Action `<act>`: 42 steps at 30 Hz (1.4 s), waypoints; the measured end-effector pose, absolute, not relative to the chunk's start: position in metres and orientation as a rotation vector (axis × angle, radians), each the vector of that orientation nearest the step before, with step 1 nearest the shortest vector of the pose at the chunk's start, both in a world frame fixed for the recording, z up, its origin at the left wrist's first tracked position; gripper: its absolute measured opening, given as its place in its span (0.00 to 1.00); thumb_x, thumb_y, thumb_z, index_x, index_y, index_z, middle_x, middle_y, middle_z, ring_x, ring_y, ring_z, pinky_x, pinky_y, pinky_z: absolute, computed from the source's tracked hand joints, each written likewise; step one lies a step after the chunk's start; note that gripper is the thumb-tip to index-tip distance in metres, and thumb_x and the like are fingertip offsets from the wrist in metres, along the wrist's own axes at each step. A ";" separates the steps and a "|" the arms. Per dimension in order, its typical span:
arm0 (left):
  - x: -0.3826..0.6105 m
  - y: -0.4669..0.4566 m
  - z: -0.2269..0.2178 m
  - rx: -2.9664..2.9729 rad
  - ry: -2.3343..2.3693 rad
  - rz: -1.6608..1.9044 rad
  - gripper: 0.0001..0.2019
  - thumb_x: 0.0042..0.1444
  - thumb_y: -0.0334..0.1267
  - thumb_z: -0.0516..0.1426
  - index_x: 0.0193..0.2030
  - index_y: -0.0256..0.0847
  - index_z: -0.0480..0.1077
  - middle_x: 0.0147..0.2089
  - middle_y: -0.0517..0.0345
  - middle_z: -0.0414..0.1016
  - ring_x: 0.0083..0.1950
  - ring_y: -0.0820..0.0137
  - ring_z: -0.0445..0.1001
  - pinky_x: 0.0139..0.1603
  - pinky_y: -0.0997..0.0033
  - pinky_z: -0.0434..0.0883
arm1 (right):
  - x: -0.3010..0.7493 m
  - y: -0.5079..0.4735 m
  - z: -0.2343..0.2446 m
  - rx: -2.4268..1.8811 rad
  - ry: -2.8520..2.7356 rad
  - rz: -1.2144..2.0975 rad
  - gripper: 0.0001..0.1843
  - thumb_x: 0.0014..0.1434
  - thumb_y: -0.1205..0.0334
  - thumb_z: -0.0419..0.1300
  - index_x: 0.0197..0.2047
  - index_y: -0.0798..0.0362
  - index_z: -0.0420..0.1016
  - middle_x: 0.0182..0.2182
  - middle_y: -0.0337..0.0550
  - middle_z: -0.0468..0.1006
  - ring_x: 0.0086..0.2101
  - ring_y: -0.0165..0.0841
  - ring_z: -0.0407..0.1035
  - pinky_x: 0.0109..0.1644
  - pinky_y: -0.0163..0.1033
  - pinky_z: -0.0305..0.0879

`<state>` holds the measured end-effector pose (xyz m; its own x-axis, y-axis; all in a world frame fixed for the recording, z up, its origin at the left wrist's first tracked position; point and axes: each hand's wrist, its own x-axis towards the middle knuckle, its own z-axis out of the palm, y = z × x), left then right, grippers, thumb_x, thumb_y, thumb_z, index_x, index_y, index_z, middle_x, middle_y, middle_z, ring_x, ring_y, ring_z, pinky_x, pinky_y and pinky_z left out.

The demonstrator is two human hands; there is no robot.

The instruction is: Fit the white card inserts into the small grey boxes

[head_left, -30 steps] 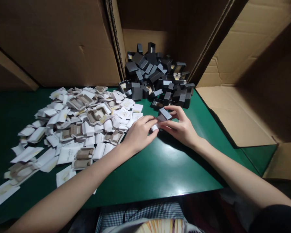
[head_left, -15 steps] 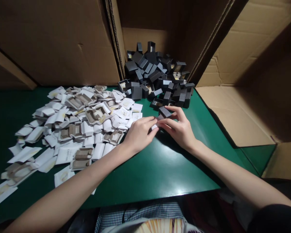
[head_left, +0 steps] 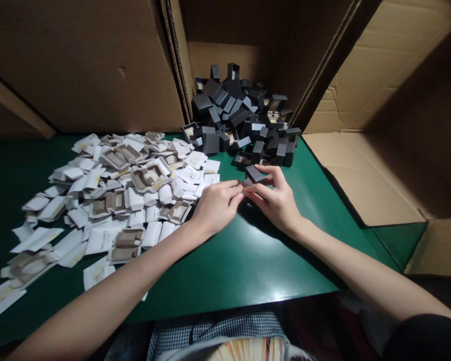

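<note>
A small dark grey box [head_left: 254, 173] is pinched between the fingers of my right hand [head_left: 276, 199], just above the green table [head_left: 229, 265]. My left hand [head_left: 216, 205] meets it from the left, fingertips pressed against the box's near side; whatever it pushes in is hidden by the fingers. Directly behind the hands rises a heap of dark boxes [head_left: 240, 118], some of them open. To the left spreads a wide pile of white paper inserts [head_left: 113, 195] with brown card pieces among them.
Tall cardboard walls [head_left: 86, 65] stand behind the table. A large open carton [head_left: 364, 170] lies on the right, its flap resting on the table's right edge. A checked cloth [head_left: 214, 331] lies on my lap at the near edge.
The white piece that showed between my left fingers and the box has vanished from sight. Both hands stay together at the box, barely shifted.
</note>
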<state>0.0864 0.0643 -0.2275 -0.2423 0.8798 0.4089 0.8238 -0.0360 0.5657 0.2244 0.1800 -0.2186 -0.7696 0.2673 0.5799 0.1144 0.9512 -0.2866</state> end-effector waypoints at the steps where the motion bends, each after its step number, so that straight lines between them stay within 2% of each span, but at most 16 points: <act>1: 0.086 0.064 -0.228 1.898 2.125 1.160 0.10 0.60 0.33 0.54 0.40 0.37 0.76 0.45 0.57 0.76 0.44 0.68 0.76 0.45 0.69 0.74 | 0.224 0.180 -0.219 -0.260 -2.438 0.306 0.06 0.60 0.67 0.58 0.35 0.55 0.77 0.50 0.53 0.63 0.43 0.34 0.66 0.42 0.39 0.69; 6: 0.085 0.064 -0.229 2.023 2.112 1.161 0.10 0.61 0.32 0.52 0.39 0.35 0.75 0.43 0.55 0.76 0.42 0.69 0.76 0.43 0.71 0.74 | 0.223 0.180 -0.218 -0.254 -2.426 0.298 0.05 0.59 0.68 0.58 0.35 0.56 0.76 0.49 0.54 0.63 0.42 0.33 0.66 0.42 0.39 0.69; 12: 0.082 0.063 -0.232 2.241 2.115 1.045 0.09 0.61 0.32 0.52 0.46 0.32 0.70 0.45 0.52 0.75 0.44 0.67 0.75 0.43 0.69 0.72 | 0.226 0.182 -0.219 -0.228 -2.431 0.301 0.03 0.58 0.68 0.59 0.34 0.56 0.75 0.50 0.52 0.62 0.42 0.33 0.65 0.42 0.40 0.69; 16: 0.080 0.063 -0.228 2.258 2.128 0.914 0.04 0.61 0.32 0.53 0.37 0.33 0.66 0.36 0.56 0.73 0.36 0.71 0.73 0.34 0.74 0.68 | 0.227 0.184 -0.220 -0.205 -2.448 0.306 0.04 0.59 0.67 0.58 0.34 0.55 0.74 0.50 0.52 0.61 0.41 0.33 0.64 0.42 0.41 0.70; 21: 0.082 0.063 -0.225 2.318 2.164 0.778 0.07 0.62 0.32 0.49 0.34 0.35 0.65 0.38 0.55 0.71 0.39 0.70 0.72 0.37 0.74 0.68 | 0.226 0.184 -0.220 -0.196 -2.453 0.301 0.03 0.58 0.67 0.59 0.32 0.56 0.72 0.51 0.52 0.62 0.41 0.33 0.65 0.42 0.41 0.69; 26: 0.082 0.063 -0.224 2.405 2.236 0.597 0.08 0.62 0.33 0.49 0.33 0.35 0.65 0.34 0.56 0.68 0.35 0.69 0.71 0.31 0.73 0.66 | 0.225 0.186 -0.222 -0.185 -2.442 0.294 0.02 0.58 0.67 0.58 0.33 0.56 0.70 0.51 0.52 0.62 0.43 0.34 0.66 0.42 0.42 0.69; 30: 0.079 0.065 -0.227 2.455 2.205 0.749 0.11 0.64 0.35 0.48 0.31 0.35 0.65 0.33 0.56 0.70 0.34 0.71 0.71 0.30 0.74 0.66 | 0.226 0.186 -0.223 -0.188 -2.436 0.327 0.03 0.58 0.68 0.59 0.31 0.56 0.70 0.52 0.53 0.62 0.44 0.35 0.66 0.42 0.42 0.69; 36: 0.077 0.064 -0.234 2.504 2.174 0.951 0.12 0.64 0.38 0.50 0.32 0.35 0.69 0.40 0.54 0.75 0.37 0.70 0.74 0.31 0.76 0.68 | 0.228 0.186 -0.226 -0.233 -2.423 0.411 0.04 0.57 0.66 0.60 0.31 0.56 0.70 0.52 0.51 0.63 0.43 0.36 0.65 0.40 0.42 0.69; 42: 0.080 0.062 -0.234 2.476 2.172 0.998 0.09 0.61 0.34 0.51 0.35 0.34 0.70 0.45 0.52 0.74 0.40 0.69 0.75 0.35 0.73 0.72 | 0.227 0.185 -0.226 -0.216 -2.405 0.473 0.05 0.57 0.68 0.60 0.30 0.58 0.70 0.51 0.52 0.64 0.42 0.35 0.64 0.37 0.39 0.68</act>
